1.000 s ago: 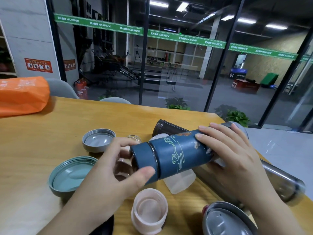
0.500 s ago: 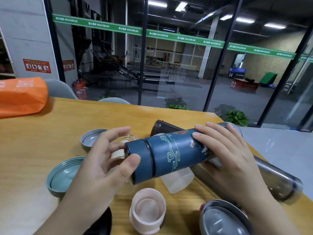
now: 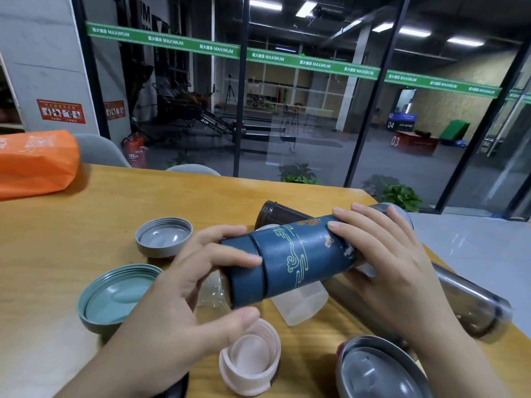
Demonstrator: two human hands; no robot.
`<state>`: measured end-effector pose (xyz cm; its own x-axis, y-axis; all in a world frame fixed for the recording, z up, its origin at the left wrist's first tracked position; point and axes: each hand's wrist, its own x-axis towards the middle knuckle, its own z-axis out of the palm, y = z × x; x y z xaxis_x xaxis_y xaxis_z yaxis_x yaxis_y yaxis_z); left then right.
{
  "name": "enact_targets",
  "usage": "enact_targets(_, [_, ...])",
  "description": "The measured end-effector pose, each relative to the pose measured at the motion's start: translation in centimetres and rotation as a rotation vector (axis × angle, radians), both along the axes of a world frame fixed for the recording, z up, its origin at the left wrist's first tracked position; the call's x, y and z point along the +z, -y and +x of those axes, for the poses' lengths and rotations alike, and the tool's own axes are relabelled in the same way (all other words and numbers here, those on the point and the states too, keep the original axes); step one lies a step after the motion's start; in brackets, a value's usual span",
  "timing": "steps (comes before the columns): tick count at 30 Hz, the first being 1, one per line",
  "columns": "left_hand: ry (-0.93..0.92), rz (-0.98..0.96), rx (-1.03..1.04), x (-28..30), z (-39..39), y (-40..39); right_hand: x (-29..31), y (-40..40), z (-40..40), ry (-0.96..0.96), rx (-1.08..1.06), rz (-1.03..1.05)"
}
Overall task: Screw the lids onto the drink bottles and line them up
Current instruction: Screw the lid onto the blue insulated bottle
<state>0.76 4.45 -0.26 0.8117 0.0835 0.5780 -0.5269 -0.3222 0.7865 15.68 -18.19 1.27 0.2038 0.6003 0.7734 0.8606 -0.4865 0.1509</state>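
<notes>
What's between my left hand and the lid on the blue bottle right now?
Nothing visible. The left hand already has its fingers curled on the dark blue lid of the blue bottle, which the right hand holds sideways above the table.

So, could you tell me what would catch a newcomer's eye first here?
The dark blue patterned flask, held sideways above the wooden table: the left hand grips its cap, the right hand its body. Around it lie loose lids, a teal lid at left and a pink lid in front.
</notes>
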Motion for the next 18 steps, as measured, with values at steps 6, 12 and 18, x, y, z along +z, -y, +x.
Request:
enact_targets(6, [0.061,-0.168,0.016,0.24,0.04,0.19,0.14,-0.11,-0.2,0.017,0.013,0.012])
enact_targets(12, [-0.017,0.332,0.427,-0.67,-0.17,0.04,0.16,-0.1,-0.23,0.045,0.011,-0.008])
enact_targets(18, [-0.063,0.394,0.45,-0.11,-0.45,-0.04,0.0,-0.14,-0.07,0.046,-0.003,-0.012])
